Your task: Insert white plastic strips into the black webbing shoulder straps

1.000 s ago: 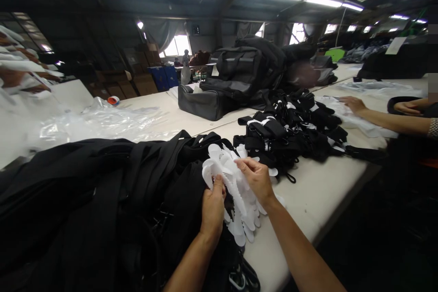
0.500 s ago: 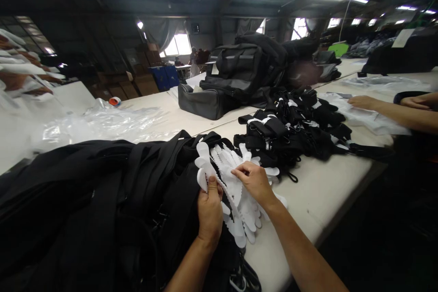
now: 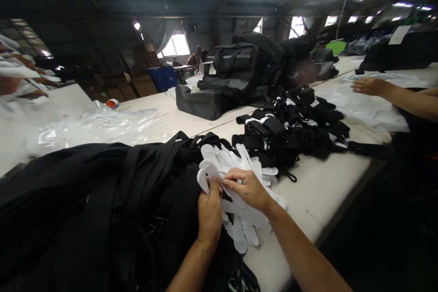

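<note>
A fanned bunch of white flat foam pieces (image 3: 236,164) with rounded ends and toothed edges lies at the table's near edge. My left hand (image 3: 209,212) is closed round the bunch from below, thumb on top. My right hand (image 3: 247,188) pinches one of the pieces near the left hand's thumb. The bunch rests partly on a heap of black bags (image 3: 89,210) to my left.
A pile of black straps (image 3: 290,130) with white tags lies just beyond. Black duffel bags (image 3: 236,77) stand further back. Clear plastic sheeting (image 3: 99,123) covers the left table. Another person's arm (image 3: 397,96) reaches over white plastic at the right. The white table (image 3: 318,196) ends near right.
My right hand has slid left to meet the left thumb and now pinches a piece there. The other person's hand at the right has lifted and moved back.
</note>
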Demonstrator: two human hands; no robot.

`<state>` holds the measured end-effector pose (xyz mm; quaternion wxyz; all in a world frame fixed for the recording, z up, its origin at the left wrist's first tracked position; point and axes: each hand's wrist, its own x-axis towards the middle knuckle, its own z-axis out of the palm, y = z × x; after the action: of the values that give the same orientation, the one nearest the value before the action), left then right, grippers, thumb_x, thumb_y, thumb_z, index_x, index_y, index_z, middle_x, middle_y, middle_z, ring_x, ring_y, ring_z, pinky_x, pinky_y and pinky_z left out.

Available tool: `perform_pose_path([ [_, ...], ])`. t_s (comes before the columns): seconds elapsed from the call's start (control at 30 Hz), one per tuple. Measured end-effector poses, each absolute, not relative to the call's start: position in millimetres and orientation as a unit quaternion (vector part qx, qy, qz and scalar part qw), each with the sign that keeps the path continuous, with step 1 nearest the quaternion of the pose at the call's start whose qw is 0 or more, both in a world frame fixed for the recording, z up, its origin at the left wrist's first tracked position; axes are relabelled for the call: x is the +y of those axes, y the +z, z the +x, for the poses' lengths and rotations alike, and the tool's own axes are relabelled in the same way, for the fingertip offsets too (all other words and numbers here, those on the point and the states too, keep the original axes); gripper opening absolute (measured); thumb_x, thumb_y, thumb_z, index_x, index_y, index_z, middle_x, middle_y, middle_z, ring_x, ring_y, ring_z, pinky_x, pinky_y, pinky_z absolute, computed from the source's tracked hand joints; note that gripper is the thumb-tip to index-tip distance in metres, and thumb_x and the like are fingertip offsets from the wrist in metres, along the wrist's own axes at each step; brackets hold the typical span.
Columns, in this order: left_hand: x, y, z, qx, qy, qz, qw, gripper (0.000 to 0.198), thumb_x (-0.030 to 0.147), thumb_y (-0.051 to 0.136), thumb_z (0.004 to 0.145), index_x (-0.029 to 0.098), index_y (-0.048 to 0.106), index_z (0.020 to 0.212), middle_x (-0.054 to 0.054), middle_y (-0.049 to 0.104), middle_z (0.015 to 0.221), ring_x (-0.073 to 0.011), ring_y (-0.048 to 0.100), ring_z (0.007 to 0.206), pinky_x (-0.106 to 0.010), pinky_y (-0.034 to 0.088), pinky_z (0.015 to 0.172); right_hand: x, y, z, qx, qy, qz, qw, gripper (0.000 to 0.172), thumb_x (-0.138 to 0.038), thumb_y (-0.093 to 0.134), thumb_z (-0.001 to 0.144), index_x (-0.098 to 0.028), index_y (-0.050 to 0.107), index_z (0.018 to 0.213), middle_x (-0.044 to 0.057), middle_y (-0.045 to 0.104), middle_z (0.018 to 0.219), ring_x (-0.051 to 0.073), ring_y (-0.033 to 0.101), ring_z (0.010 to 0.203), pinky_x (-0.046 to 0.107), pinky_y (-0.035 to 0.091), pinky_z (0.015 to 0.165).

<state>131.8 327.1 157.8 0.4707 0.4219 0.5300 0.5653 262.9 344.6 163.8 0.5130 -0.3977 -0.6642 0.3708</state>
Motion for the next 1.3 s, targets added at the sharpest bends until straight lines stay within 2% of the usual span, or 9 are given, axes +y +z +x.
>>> perform_pose_path([
  [0.27, 328, 159, 133, 0.525, 0.565, 0.426, 0.473, 0.040, 0.054, 0.060, 0.084, 0.018, 0.051, 0.069, 0.006, 0.043, 0.059, -0.0078, 0.038, 0.053, -0.019, 0.035, 0.050, 346, 160, 261, -0.534, 0.441, -0.435, 0.575, 0.027, -0.038, 0.083, 0.068, -0.015, 0.068, 0.065, 0.000, 0.061, 0.064, 0.013, 0.052, 0.063, 0.026, 0.042, 0.061],
  [0.4, 331, 151, 132, 0.520, 0.588, 0.387, 0.485, 0.036, 0.053, 0.061, 0.083, 0.018, 0.052, 0.078, 0.008, 0.042, 0.059, -0.0071, 0.037, 0.052, -0.018, 0.033, 0.049, 354, 153, 272, -0.435, 0.434, -0.470, 0.634, 0.034, -0.047, 0.080, 0.069, -0.015, 0.066, 0.068, -0.002, 0.058, 0.062, 0.012, 0.050, 0.059, 0.026, 0.041, 0.058],
  [0.53, 333, 147, 134, 0.509, 0.575, 0.394, 0.504, 0.038, 0.052, 0.064, 0.081, 0.019, 0.047, 0.073, 0.008, 0.041, 0.058, -0.0073, 0.037, 0.052, -0.019, 0.033, 0.049, 365, 143, 288, -0.488, 0.235, -0.559, 0.628, 0.037, -0.050, 0.073, 0.076, -0.017, 0.074, 0.093, 0.008, 0.068, 0.099, 0.024, 0.062, 0.091, 0.036, 0.049, 0.080],
  [0.6, 334, 148, 135, 0.501, 0.561, 0.416, 0.511, 0.037, 0.049, 0.064, 0.082, 0.019, 0.046, 0.071, 0.008, 0.040, 0.058, -0.0071, 0.036, 0.051, -0.019, 0.031, 0.048, 366, 142, 289, -0.531, 0.127, -0.581, 0.603, 0.043, -0.048, 0.070, 0.080, -0.020, 0.071, 0.113, 0.012, 0.061, 0.126, 0.029, 0.055, 0.114, 0.043, 0.044, 0.098],
  [0.67, 334, 149, 136, 0.491, 0.554, 0.439, 0.509, 0.035, 0.046, 0.063, 0.084, 0.019, 0.046, 0.071, 0.008, 0.040, 0.059, -0.0067, 0.034, 0.051, -0.019, 0.029, 0.047, 363, 145, 283, -0.546, 0.070, -0.578, 0.602, 0.043, -0.045, 0.066, 0.084, -0.023, 0.068, 0.121, 0.012, 0.056, 0.133, 0.030, 0.050, 0.122, 0.046, 0.038, 0.106],
  [0.8, 333, 149, 136, 0.484, 0.523, 0.481, 0.511, 0.036, 0.049, 0.062, 0.084, 0.018, 0.049, 0.071, 0.008, 0.041, 0.058, -0.0067, 0.034, 0.050, -0.019, 0.027, 0.046, 353, 153, 266, -0.586, 0.260, -0.490, 0.591, 0.031, -0.046, 0.066, 0.085, -0.019, 0.076, 0.095, 0.008, 0.069, 0.096, 0.023, 0.062, 0.089, 0.035, 0.049, 0.082],
  [0.93, 332, 148, 136, 0.468, 0.502, 0.495, 0.533, 0.041, 0.056, 0.056, 0.086, 0.017, 0.054, 0.076, 0.008, 0.040, 0.056, -0.0065, 0.032, 0.047, -0.019, 0.026, 0.044, 350, 156, 261, -0.548, 0.427, -0.431, 0.576, 0.033, -0.047, 0.072, 0.078, -0.015, 0.071, 0.069, 0.002, 0.062, 0.067, 0.015, 0.055, 0.065, 0.028, 0.044, 0.063],
  [1.13, 331, 153, 138, 0.470, 0.511, 0.464, 0.550, 0.041, 0.055, 0.052, 0.089, 0.014, 0.059, 0.086, 0.007, 0.042, 0.055, -0.0056, 0.032, 0.045, -0.018, 0.025, 0.044, 356, 153, 275, -0.423, 0.377, -0.479, 0.670, 0.033, -0.045, 0.075, 0.075, -0.013, 0.069, 0.070, 0.000, 0.058, 0.069, 0.012, 0.049, 0.065, 0.025, 0.039, 0.060],
  [1.3, 331, 150, 137, 0.479, 0.519, 0.471, 0.528, 0.033, 0.049, 0.057, 0.088, 0.016, 0.058, 0.082, 0.007, 0.044, 0.057, -0.0054, 0.033, 0.046, -0.018, 0.027, 0.045, 353, 155, 273, -0.380, 0.508, -0.440, 0.636, 0.038, -0.048, 0.080, 0.068, -0.013, 0.072, 0.081, 0.002, 0.066, 0.071, 0.015, 0.055, 0.061, 0.027, 0.042, 0.056],
])
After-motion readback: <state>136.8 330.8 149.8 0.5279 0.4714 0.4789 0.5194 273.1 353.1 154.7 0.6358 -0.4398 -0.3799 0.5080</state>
